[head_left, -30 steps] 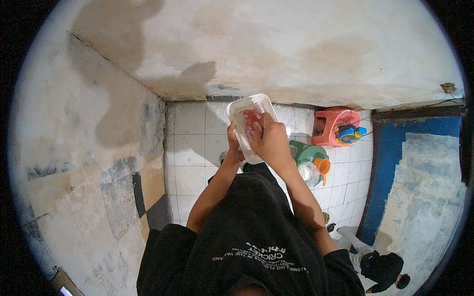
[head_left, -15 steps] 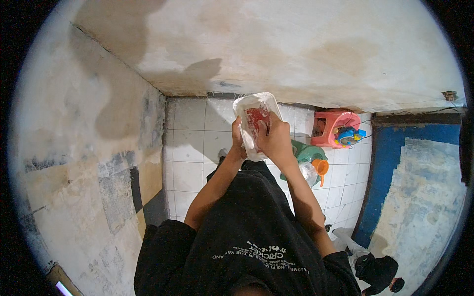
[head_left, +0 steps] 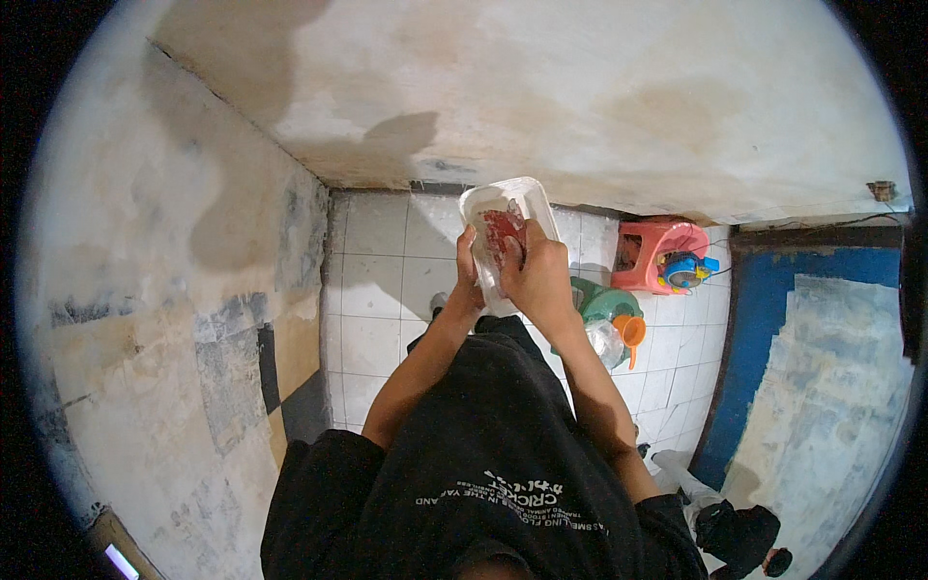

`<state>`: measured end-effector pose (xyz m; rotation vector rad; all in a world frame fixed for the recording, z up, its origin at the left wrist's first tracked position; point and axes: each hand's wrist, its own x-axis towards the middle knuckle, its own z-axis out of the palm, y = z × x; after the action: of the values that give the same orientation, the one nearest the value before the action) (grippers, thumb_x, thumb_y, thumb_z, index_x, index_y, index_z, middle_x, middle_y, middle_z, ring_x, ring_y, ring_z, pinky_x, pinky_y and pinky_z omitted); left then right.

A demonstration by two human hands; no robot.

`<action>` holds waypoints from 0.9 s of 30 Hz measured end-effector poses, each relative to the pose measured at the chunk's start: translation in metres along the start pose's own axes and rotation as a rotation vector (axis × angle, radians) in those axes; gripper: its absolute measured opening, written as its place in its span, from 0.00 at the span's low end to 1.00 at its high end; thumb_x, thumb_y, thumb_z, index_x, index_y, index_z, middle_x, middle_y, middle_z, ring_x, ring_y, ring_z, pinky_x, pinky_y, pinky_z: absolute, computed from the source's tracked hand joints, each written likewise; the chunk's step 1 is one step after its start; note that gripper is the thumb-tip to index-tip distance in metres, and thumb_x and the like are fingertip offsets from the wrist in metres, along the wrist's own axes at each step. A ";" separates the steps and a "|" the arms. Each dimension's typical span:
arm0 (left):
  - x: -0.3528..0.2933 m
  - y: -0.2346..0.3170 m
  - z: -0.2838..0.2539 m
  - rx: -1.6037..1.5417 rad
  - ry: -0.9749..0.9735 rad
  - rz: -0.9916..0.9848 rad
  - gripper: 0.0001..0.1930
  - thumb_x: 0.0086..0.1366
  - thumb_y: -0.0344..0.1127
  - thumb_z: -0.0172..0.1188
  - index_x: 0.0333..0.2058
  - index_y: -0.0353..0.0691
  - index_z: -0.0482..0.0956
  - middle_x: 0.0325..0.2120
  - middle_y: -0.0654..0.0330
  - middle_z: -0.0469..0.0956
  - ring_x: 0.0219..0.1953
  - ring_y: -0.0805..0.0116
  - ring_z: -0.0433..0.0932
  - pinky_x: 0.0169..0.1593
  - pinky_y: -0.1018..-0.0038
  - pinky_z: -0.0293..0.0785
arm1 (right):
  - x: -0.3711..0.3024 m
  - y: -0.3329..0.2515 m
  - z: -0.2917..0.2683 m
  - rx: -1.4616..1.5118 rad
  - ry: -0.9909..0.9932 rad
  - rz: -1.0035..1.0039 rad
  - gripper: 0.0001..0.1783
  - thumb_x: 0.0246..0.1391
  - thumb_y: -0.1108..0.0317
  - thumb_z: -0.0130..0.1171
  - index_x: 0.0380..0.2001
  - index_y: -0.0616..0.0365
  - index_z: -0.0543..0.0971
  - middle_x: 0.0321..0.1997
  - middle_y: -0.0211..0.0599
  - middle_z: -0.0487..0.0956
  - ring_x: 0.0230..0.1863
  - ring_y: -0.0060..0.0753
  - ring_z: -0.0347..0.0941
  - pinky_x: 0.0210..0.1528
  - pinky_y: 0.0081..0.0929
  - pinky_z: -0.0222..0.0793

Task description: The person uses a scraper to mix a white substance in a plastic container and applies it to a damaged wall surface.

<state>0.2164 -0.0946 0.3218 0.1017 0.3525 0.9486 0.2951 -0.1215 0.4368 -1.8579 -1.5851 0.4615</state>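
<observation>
A white rectangular plastic tub (head_left: 535, 200), with pale residue on its inside, is held up in front of my body. My left hand (head_left: 468, 277) grips its left side, with the thumb along the rim. Inside the tub is a flat red scraper-like piece (head_left: 501, 224) smeared with white paste. The fingers of my right hand (head_left: 538, 279) are closed on this red piece, which hides its near end.
A pink stool (head_left: 633, 256) with a blue and yellow device (head_left: 684, 271) stands by the far wall. Nearer are a green stool (head_left: 601, 302), an orange dipper (head_left: 630, 331) and a clear plastic bag (head_left: 604, 343). Another person (head_left: 730, 527) is at the lower right, near the blue door (head_left: 764, 280).
The red piece has shifted and tilted slightly within the tub as my right hand moved a little. My left hand still grips the tub.
</observation>
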 end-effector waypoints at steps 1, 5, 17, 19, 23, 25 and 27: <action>0.001 0.002 -0.005 -0.023 -0.032 -0.005 0.34 0.61 0.58 0.43 0.57 0.38 0.63 0.51 0.50 0.71 0.52 0.54 0.72 0.57 0.58 0.67 | 0.001 -0.003 -0.002 0.044 -0.008 0.011 0.06 0.48 0.76 0.56 0.27 0.68 0.72 0.21 0.61 0.74 0.25 0.63 0.73 0.24 0.43 0.68; 0.003 0.001 -0.008 -0.143 -0.048 -0.025 0.32 0.62 0.57 0.42 0.56 0.37 0.65 0.51 0.50 0.71 0.51 0.54 0.73 0.57 0.59 0.68 | 0.002 -0.001 -0.001 0.044 0.015 -0.005 0.06 0.48 0.76 0.54 0.28 0.69 0.72 0.22 0.60 0.74 0.25 0.63 0.73 0.25 0.42 0.68; -0.001 0.000 -0.007 -0.172 -0.135 -0.029 0.30 0.62 0.56 0.42 0.57 0.41 0.64 0.52 0.54 0.70 0.53 0.57 0.70 0.58 0.61 0.65 | 0.002 -0.012 -0.006 0.028 -0.002 -0.022 0.07 0.47 0.76 0.54 0.31 0.68 0.74 0.23 0.60 0.75 0.27 0.63 0.74 0.27 0.43 0.69; -0.004 0.002 0.003 -0.123 -0.108 -0.011 0.30 0.63 0.55 0.41 0.57 0.41 0.63 0.52 0.54 0.70 0.54 0.56 0.69 0.59 0.60 0.64 | 0.004 -0.015 -0.015 0.036 0.044 -0.024 0.07 0.47 0.76 0.54 0.31 0.68 0.74 0.24 0.61 0.75 0.29 0.64 0.73 0.29 0.44 0.69; -0.005 0.004 -0.007 -0.157 -0.119 -0.038 0.31 0.63 0.55 0.41 0.59 0.41 0.61 0.54 0.52 0.68 0.57 0.55 0.67 0.61 0.58 0.62 | -0.002 -0.006 0.000 -0.008 0.011 -0.037 0.07 0.47 0.76 0.54 0.31 0.68 0.74 0.26 0.62 0.75 0.30 0.64 0.73 0.30 0.43 0.69; -0.004 0.004 -0.001 -0.119 -0.116 -0.017 0.32 0.62 0.55 0.42 0.59 0.41 0.61 0.55 0.53 0.67 0.57 0.54 0.67 0.62 0.57 0.61 | 0.002 -0.003 -0.004 0.050 0.021 -0.059 0.06 0.47 0.77 0.54 0.30 0.69 0.73 0.26 0.62 0.75 0.29 0.64 0.73 0.30 0.43 0.69; -0.004 0.002 0.006 -0.159 -0.177 -0.015 0.32 0.62 0.56 0.42 0.59 0.41 0.61 0.55 0.53 0.68 0.57 0.55 0.67 0.62 0.57 0.60 | 0.007 -0.007 -0.014 0.048 0.058 -0.029 0.06 0.47 0.77 0.54 0.30 0.69 0.73 0.26 0.62 0.75 0.30 0.64 0.73 0.29 0.43 0.69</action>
<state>0.2150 -0.0961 0.3285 0.0366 0.1140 0.9419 0.3005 -0.1175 0.4524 -1.7939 -1.5474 0.4256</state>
